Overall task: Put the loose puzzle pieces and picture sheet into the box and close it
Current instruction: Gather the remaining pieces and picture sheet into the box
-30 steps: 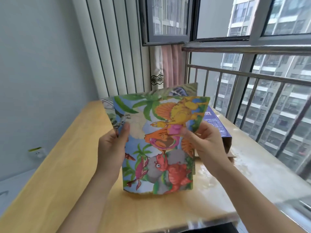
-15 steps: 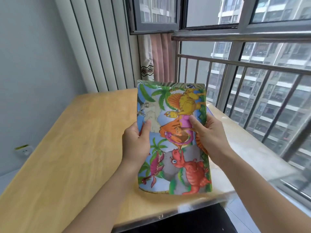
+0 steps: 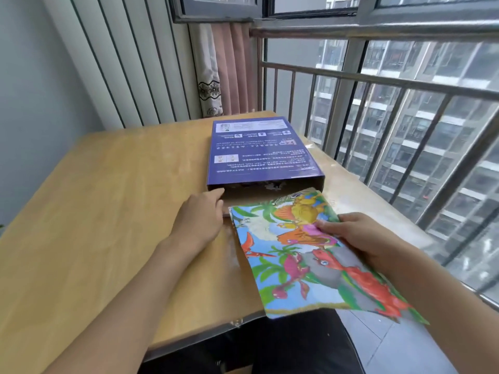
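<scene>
Wooden table, purple box flat on it

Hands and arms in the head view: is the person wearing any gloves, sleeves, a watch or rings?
Nothing shows. The left hand and right hand are bare, without gloves, and no ring is visible. Both forearms are uncovered to the frame edge: no sleeve, watch or band in view.
</scene>
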Action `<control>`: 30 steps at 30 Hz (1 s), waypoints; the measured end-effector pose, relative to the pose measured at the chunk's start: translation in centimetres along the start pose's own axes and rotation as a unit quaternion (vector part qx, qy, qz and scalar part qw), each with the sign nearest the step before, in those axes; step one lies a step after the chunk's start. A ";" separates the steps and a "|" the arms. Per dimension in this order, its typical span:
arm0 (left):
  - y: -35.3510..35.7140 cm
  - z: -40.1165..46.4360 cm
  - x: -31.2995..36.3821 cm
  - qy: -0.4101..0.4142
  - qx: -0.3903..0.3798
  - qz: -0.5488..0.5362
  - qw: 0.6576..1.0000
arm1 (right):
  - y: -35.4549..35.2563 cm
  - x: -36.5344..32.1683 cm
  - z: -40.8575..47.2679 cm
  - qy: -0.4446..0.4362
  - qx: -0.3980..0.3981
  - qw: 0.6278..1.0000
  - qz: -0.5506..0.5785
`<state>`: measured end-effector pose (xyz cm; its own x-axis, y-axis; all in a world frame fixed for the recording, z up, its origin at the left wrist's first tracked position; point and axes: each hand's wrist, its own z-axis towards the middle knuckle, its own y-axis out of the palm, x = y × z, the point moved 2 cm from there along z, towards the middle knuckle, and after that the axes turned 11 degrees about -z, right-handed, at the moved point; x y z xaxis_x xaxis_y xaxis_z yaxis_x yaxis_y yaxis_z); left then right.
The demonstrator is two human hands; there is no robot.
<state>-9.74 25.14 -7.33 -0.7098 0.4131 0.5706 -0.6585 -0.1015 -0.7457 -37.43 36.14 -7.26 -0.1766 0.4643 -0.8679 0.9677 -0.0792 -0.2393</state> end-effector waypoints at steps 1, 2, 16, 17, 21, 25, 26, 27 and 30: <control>-0.1 0.2 -0.3 -0.014 0.007 0.005 1.000 | 0.1 -0.1 0.3 -0.002 0.007 1.000 0.001; -0.1 0.4 -0.4 -0.019 0.010 0.005 1.000 | 0.4 -0.2 0.5 -0.006 0.012 1.000 0.004; -0.4 -0.2 -1.6 -0.062 0.070 -0.085 0.992 | 3.4 -2.0 2.9 -0.027 0.036 0.999 -0.009; -0.3 -0.3 -1.7 -0.065 0.072 -0.086 0.992 | 3.3 -2.0 3.0 -0.024 0.043 0.999 -0.011; -0.1 0.0 -2.2 -0.079 0.068 -0.098 0.990 | 3.0 -2.3 3.2 -0.028 0.057 0.998 -0.005; -0.1 0.2 -2.4 -0.075 0.064 -0.097 0.990 | 3.2 -2.7 3.8 -0.066 0.068 0.993 0.069; -0.1 0.1 -2.4 -0.074 0.067 -0.098 0.990 | 3.3 -2.6 4.1 -0.059 0.059 0.994 0.073; -0.2 0.1 -2.3 -0.072 0.069 -0.102 0.990 | 3.5 -2.6 4.4 -0.042 0.042 0.995 0.076; -0.6 0.1 -2.3 -0.071 0.051 -0.107 0.990 | 3.9 -2.3 4.4 -0.002 -0.021 0.999 0.043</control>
<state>-7.71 24.18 -8.16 -0.5752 0.3038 0.7595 -0.8139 -0.1195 -0.5686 -34.02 30.90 -8.06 -0.0928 0.4541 -0.8861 0.9860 -0.0816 -0.1451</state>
